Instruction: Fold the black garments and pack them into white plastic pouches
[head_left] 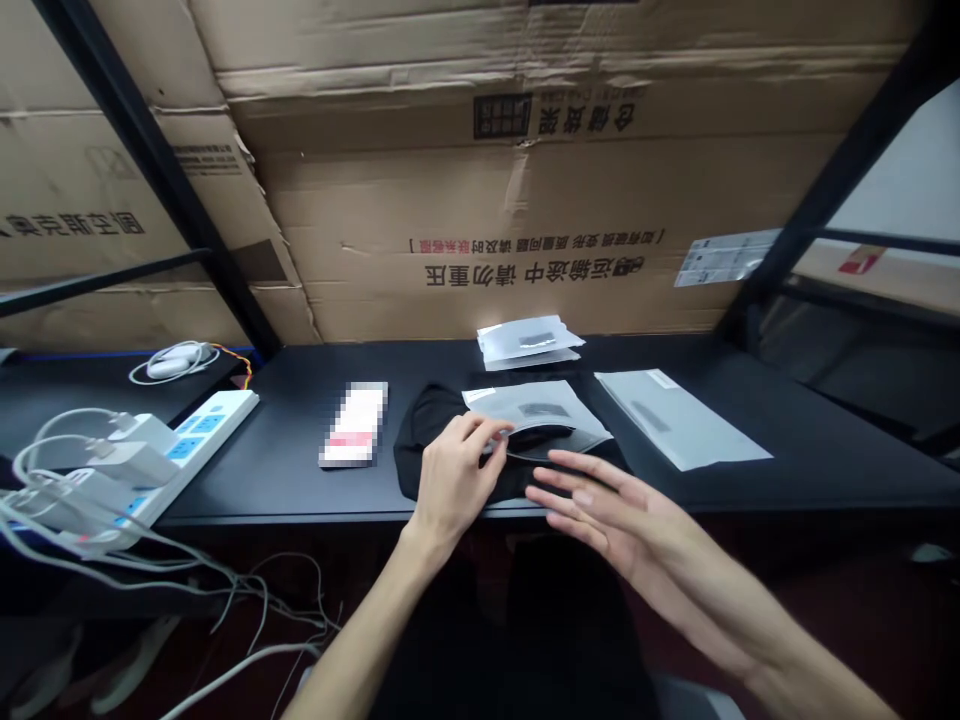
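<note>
My left hand (463,475) pinches the near edge of a frosted plastic bag (536,400), whose mouth gapes toward me with something black just inside it. Beneath this bag lies a bundle of black cloth (427,430), spread along the front edge of the black table. Just right of the bag's mouth is my right hand (607,510), fingers stretched out and apart, holding nothing. Another frosted bag (682,420) lies flat to the right. Farther back is a small stack of frosted bags (529,340) with a dark label showing through.
A phone (354,425) with a blurred-out screen lies left on the black table (300,385). A white power strip (195,445) with several plugs and trailing cables stands farther left, near a coiled white cable (176,362). Cardboard (375,170) rises behind, between black metal posts.
</note>
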